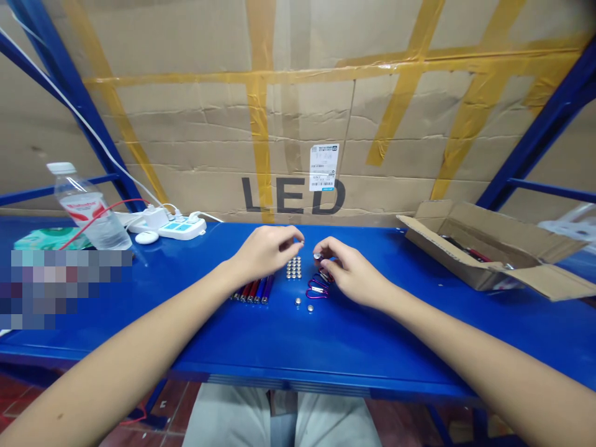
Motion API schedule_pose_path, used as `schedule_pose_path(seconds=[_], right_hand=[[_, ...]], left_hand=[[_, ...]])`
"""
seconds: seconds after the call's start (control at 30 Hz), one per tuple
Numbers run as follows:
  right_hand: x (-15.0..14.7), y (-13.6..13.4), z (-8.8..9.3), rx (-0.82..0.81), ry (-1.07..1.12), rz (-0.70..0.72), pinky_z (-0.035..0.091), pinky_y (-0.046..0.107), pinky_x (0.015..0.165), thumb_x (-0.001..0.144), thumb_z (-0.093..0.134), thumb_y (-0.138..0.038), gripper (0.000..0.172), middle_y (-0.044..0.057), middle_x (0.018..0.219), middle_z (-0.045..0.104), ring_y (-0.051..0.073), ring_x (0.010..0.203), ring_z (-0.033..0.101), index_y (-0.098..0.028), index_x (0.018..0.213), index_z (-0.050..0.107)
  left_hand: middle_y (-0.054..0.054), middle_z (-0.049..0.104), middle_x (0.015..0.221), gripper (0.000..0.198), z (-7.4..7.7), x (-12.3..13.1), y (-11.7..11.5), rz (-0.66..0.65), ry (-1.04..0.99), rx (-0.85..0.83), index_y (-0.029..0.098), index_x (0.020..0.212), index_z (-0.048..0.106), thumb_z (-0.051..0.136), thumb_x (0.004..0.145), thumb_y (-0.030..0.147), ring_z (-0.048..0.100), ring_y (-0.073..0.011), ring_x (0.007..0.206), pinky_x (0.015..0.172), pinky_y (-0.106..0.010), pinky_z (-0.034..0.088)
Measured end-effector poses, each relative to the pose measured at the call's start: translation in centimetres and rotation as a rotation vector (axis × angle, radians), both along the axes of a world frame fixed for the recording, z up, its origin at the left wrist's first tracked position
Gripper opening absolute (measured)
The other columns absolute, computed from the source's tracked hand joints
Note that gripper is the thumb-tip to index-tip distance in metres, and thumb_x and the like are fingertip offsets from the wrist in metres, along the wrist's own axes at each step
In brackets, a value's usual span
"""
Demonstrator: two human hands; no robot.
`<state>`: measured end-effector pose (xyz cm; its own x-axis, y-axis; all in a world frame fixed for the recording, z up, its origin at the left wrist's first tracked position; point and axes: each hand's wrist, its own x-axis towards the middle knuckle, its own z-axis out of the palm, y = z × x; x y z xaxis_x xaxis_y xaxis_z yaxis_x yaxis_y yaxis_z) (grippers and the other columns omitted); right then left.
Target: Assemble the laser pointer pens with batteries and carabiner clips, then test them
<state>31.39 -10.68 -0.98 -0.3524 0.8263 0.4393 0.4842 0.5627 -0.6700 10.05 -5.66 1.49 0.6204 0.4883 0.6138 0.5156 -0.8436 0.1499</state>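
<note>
My left hand point(265, 251) hovers over a row of several red and blue pen-like tubes point(254, 290) on the blue table point(279, 341), its fingers curled in a pinch beside a small block of silver button cells point(293, 267). What the pinch holds is too small to make out. My right hand point(349, 270) pinches a small silver cap-like part point(317, 256) and rests over a pile of purple and pink carabiner clips point(316, 290). Two loose button cells point(304, 304) lie in front of the block.
An open cardboard box point(488, 248) with more tubes stands at the right. At the left are a water bottle point(88, 214), a white power strip point(174, 226) with cables, a white mouse-like object point(146, 237) and a green pack point(46, 239). A taped cardboard wall closes the back.
</note>
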Motion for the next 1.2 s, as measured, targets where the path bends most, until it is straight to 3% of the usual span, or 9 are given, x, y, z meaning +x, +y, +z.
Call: schedule_pose_path(seconds=[0.17, 0.37, 0.53, 0.63, 0.7, 0.77, 0.87, 1.0, 1.2], right_hand=[[0.0, -0.1, 0.3, -0.026, 0.029, 0.002, 0.045, 0.033, 0.075, 0.087, 0.045, -0.016, 0.01, 0.004, 0.089, 0.062, 0.018, 0.081, 0.057, -0.02, 0.092, 0.053], [-0.1, -0.2, 0.3, -0.12, 0.137, 0.036, 0.048, 0.033, 0.073, 0.086, 0.048, -0.017, 0.009, 0.003, 0.087, 0.062, 0.016, 0.077, 0.058, -0.02, 0.093, 0.052], [-0.3, -0.2, 0.2, -0.218, 0.248, 0.066, 0.051, 0.033, 0.074, 0.086, 0.049, -0.019, 0.008, 0.003, 0.091, 0.06, 0.016, 0.082, 0.059, -0.021, 0.093, 0.051], [-0.2, -0.1, 0.3, -0.175, 0.221, 0.049, 0.05, 0.033, 0.076, 0.084, 0.049, -0.016, 0.01, 0.004, 0.092, 0.061, 0.017, 0.085, 0.058, -0.02, 0.093, 0.052], [-0.2, -0.1, 0.4, -0.132, 0.19, 0.032, 0.048, 0.032, 0.075, 0.082, 0.049, -0.014, 0.012, 0.004, 0.092, 0.061, 0.017, 0.085, 0.058, -0.02, 0.091, 0.052], [-0.2, -0.2, 0.4, -0.108, 0.158, 0.016, 0.047, 0.031, 0.073, 0.081, 0.049, -0.013, 0.013, 0.004, 0.091, 0.061, 0.017, 0.083, 0.057, -0.02, 0.091, 0.053], [-0.3, -0.3, 0.4, -0.084, 0.102, -0.004, 0.046, 0.031, 0.073, 0.083, 0.049, -0.014, 0.011, 0.003, 0.089, 0.061, 0.017, 0.081, 0.056, -0.02, 0.091, 0.054], [-0.3, -0.4, 0.3, -0.048, 0.05, -0.009, 0.046, 0.033, 0.075, 0.084, 0.048, -0.015, 0.011, 0.004, 0.091, 0.062, 0.017, 0.083, 0.057, -0.02, 0.091, 0.056], [-0.3, -0.4, 0.4, -0.037, 0.022, -0.015, 0.045, 0.034, 0.078, 0.084, 0.048, -0.014, 0.011, 0.004, 0.091, 0.062, 0.018, 0.084, 0.057, -0.019, 0.091, 0.056]], left_hand=[[-0.001, 0.072, 0.076, 0.018, -0.5, 1.8, -2.2, -0.107, 0.038, 0.188, 0.018, 0.1, 0.066, 0.05, 0.094, 0.025, 0.066, -0.0115, 0.065, 0.058, -0.022, 0.044], [-0.002, 0.074, 0.081, 0.022, -0.7, 1.5, -1.9, -0.116, 0.061, 0.226, 0.018, 0.098, 0.068, 0.047, 0.097, 0.025, 0.069, -0.0134, 0.072, 0.063, -0.023, 0.049], [-0.002, 0.072, 0.074, 0.024, -0.4, 1.2, -2.0, -0.125, 0.14, 0.237, 0.019, 0.102, 0.069, 0.047, 0.095, 0.024, 0.067, -0.0142, 0.066, 0.06, -0.025, 0.048], [-0.003, 0.074, 0.088, 0.025, -0.2, 0.9, -1.3, -0.105, 0.081, 0.179, 0.02, 0.107, 0.068, 0.047, 0.093, 0.02, 0.069, -0.015, 0.077, 0.07, -0.027, 0.052], [-0.004, 0.074, 0.099, 0.026, -0.3, 0.4, -0.1, -0.023, 0.04, 0.12, 0.02, 0.107, 0.068, 0.047, 0.091, 0.018, 0.068, -0.0173, 0.091, 0.082, -0.032, 0.052], [-0.007, 0.071, 0.109, 0.03, -0.5, -0.5, 1.8, 0.054, 0.095, 0.02, 0.019, 0.111, 0.067, 0.046, 0.089, 0.016, 0.065, -0.0193, 0.102, 0.091, -0.036, 0.05], [-0.007, 0.064, 0.128, 0.037, -1.2, -2.2, 4.7, 0.048, 0.231, -0.182, 0.019, 0.115, 0.066, 0.043, 0.087, 0.01, 0.058, -0.0185, 0.117, 0.103, -0.036, 0.043], [-0.004, 0.06, 0.135, 0.042, -2.1, -3.6, 6.7, -0.002, 0.296, -0.35, 0.024, 0.123, 0.063, 0.041, 0.09, 0.012, 0.052, -0.0172, 0.126, 0.109, -0.036, 0.037], [-0.005, 0.068, 0.121, 0.031, -2.2, -3.4, 6.6, 0.026, 0.35, -0.331, 0.022, 0.111, 0.07, 0.049, 0.088, 0.021, 0.059, -0.02, 0.113, 0.101, -0.034, 0.041]])
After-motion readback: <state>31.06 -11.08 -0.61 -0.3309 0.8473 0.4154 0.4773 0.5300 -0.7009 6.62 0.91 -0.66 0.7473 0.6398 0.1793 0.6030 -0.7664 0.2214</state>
